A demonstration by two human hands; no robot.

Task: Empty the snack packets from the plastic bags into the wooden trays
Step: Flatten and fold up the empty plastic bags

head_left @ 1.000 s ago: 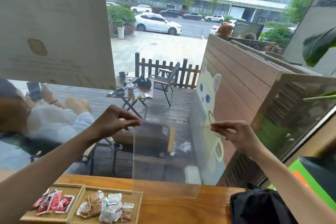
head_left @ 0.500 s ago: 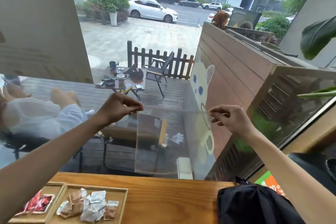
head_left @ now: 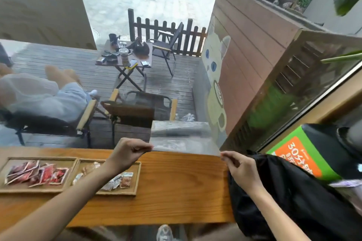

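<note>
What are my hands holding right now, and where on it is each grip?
An empty clear plastic bag: left hand pinches its near left corner, right hand its near right corner.

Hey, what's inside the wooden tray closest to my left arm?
The right wooden tray holds brownish and silvery snack packets in a loose pile. The left forearm crosses over its middle, hiding whatever lies beneath it.

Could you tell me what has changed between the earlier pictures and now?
Both hands, left hand and right hand, have lowered the empty clear plastic bag from window height to the far edge of the wooden table, each pinching a corner. The snack packets lie unchanged in the two wooden trays.
</note>
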